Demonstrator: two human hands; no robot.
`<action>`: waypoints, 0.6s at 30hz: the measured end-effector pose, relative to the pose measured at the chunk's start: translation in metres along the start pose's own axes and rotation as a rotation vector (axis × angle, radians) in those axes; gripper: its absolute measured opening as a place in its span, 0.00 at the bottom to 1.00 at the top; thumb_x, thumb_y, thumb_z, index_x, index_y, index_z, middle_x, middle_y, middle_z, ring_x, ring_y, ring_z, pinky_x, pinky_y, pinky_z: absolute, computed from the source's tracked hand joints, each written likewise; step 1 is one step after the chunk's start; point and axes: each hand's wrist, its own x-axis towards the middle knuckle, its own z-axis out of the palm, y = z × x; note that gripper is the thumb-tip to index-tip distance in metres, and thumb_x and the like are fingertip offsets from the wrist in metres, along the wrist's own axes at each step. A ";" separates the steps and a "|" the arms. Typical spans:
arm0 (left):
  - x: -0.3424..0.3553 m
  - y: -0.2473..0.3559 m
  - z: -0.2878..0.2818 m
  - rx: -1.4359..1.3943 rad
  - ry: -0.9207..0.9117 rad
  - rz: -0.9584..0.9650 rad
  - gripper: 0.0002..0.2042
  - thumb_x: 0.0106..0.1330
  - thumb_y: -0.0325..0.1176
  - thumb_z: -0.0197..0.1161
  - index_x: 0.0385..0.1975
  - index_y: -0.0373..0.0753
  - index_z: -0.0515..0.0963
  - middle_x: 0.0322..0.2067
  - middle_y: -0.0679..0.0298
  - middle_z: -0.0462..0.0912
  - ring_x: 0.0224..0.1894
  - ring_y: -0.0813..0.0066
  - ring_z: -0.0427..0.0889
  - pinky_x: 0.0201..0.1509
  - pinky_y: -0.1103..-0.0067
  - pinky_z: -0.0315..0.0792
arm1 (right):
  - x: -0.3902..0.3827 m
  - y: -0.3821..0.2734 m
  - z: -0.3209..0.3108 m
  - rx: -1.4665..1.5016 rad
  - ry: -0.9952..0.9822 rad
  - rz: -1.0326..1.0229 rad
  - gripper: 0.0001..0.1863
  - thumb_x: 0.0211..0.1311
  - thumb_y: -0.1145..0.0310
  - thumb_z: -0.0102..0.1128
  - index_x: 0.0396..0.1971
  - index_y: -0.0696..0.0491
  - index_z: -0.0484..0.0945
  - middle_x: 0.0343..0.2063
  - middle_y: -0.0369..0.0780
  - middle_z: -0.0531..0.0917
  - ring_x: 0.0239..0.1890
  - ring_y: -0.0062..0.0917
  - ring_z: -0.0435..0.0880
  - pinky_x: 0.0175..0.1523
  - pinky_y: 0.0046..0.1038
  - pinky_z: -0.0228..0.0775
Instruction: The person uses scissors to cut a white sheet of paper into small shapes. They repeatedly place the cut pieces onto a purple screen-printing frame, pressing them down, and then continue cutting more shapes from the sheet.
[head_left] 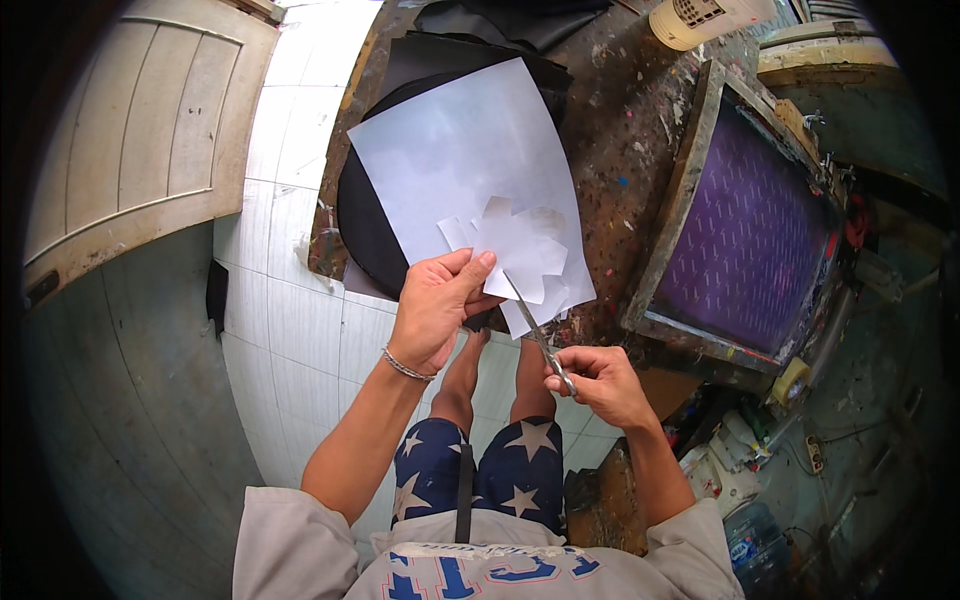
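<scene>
Between the thumb and fingers of my left hand (445,300) is a white paper cutout (515,245) with several petal-like lobes. My right hand (597,382) grips a pair of metal scissors (540,340) by the handles. The blades point up and left, and their tips meet the cutout's lower edge close to my left fingers. Behind the cutout, a large white sheet (450,140) lies over black round material (365,215) on the table. Small white paper scraps (555,298) lie around the cutout on the sheet's lower part.
The paint-stained table (630,130) carries a framed purple screen (740,230) at the right and a pale bucket (700,20) at the far side. A roll of tape (790,382) sits by the screen's near corner. A wooden door (150,120) stands at the left, above pale floor tiles (295,320).
</scene>
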 end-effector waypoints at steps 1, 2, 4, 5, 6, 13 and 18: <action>0.000 0.000 0.000 0.004 -0.016 0.007 0.12 0.71 0.33 0.56 0.43 0.29 0.78 0.37 0.60 0.84 0.37 0.77 0.85 0.45 0.78 0.82 | 0.000 0.000 -0.002 0.003 -0.002 0.005 0.09 0.55 0.69 0.69 0.32 0.59 0.83 0.22 0.28 0.77 0.26 0.08 0.70 0.31 0.14 0.62; 0.000 0.000 0.001 0.001 -0.021 0.006 0.12 0.71 0.33 0.56 0.43 0.29 0.77 0.37 0.60 0.84 0.38 0.77 0.85 0.45 0.78 0.82 | -0.001 0.001 -0.003 0.005 -0.004 0.011 0.09 0.55 0.69 0.69 0.32 0.59 0.83 0.22 0.28 0.77 0.26 0.08 0.70 0.31 0.14 0.62; 0.000 0.000 0.003 -0.004 -0.032 0.005 0.12 0.71 0.33 0.56 0.43 0.29 0.77 0.37 0.60 0.84 0.38 0.77 0.85 0.45 0.78 0.81 | -0.001 0.001 -0.006 -0.003 -0.001 0.004 0.09 0.55 0.69 0.70 0.31 0.58 0.83 0.22 0.28 0.77 0.26 0.08 0.70 0.31 0.14 0.62; 0.000 0.000 0.004 -0.006 -0.032 0.008 0.12 0.71 0.33 0.56 0.43 0.29 0.77 0.37 0.60 0.84 0.38 0.77 0.85 0.45 0.78 0.81 | -0.001 0.001 -0.007 -0.007 0.000 0.001 0.09 0.55 0.69 0.70 0.31 0.58 0.83 0.22 0.28 0.77 0.26 0.08 0.70 0.31 0.14 0.62; 0.000 -0.001 0.005 -0.009 -0.033 0.012 0.12 0.71 0.33 0.56 0.43 0.29 0.77 0.37 0.60 0.84 0.38 0.76 0.85 0.46 0.78 0.81 | -0.002 0.001 -0.008 -0.005 -0.001 0.003 0.09 0.55 0.69 0.70 0.31 0.58 0.83 0.22 0.27 0.77 0.26 0.08 0.70 0.31 0.14 0.61; -0.005 0.000 0.004 0.002 0.002 0.018 0.13 0.71 0.32 0.57 0.43 0.26 0.78 0.35 0.61 0.83 0.35 0.80 0.82 0.45 0.80 0.80 | -0.001 0.003 -0.004 -0.012 0.002 0.017 0.10 0.54 0.68 0.70 0.31 0.58 0.83 0.20 0.26 0.76 0.24 0.08 0.68 0.27 0.14 0.58; -0.007 0.002 0.000 0.000 0.017 0.030 0.12 0.71 0.33 0.57 0.42 0.28 0.78 0.34 0.63 0.83 0.35 0.81 0.81 0.44 0.81 0.79 | 0.002 0.001 0.003 -0.018 -0.009 0.004 0.10 0.55 0.67 0.69 0.30 0.58 0.82 0.21 0.27 0.76 0.25 0.08 0.68 0.29 0.14 0.59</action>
